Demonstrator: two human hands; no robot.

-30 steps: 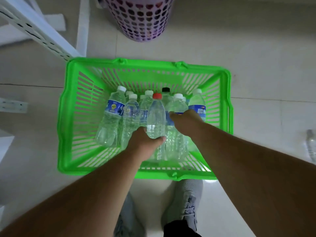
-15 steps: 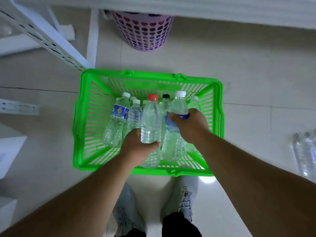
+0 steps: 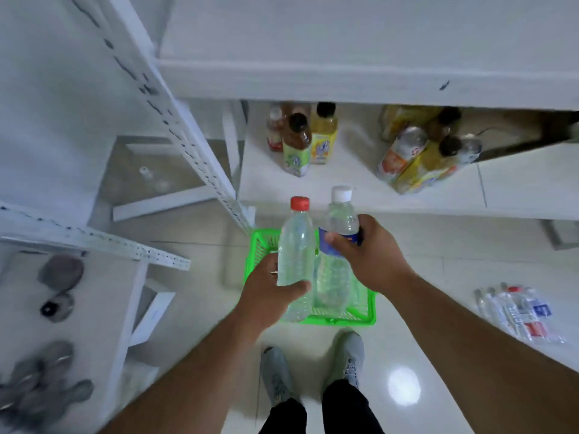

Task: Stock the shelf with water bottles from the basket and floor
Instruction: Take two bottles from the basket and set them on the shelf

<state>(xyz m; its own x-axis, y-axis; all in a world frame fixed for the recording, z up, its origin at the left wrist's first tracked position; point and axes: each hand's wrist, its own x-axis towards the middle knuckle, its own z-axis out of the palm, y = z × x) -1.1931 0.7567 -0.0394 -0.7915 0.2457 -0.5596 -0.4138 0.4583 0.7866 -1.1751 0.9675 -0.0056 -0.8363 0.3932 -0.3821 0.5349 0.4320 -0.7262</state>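
Note:
My left hand (image 3: 269, 296) grips a clear water bottle with a red cap (image 3: 296, 245), held upright. My right hand (image 3: 372, 258) grips a second water bottle with a white cap and blue label (image 3: 338, 233), also upright and right beside the first. Both bottles are lifted above the green basket (image 3: 360, 317), which sits on the floor and is mostly hidden behind my hands. A white shelf board (image 3: 360, 189) lies just beyond the bottles. A pack of water bottles (image 3: 520, 311) lies on the floor at the right.
Drink bottles with yellow and green labels (image 3: 300, 145) and another cluster (image 3: 419, 155) stand on the lower shelf. A higher white shelf board (image 3: 344, 73) juts out above. A slotted white upright (image 3: 194, 145) stands left. Grey round objects (image 3: 59, 277) sit on a left shelf. My feet are below the basket.
Both hands have lifted their bottles up out of the basket. My view has risen and tilted up, bringing the shelves into sight.

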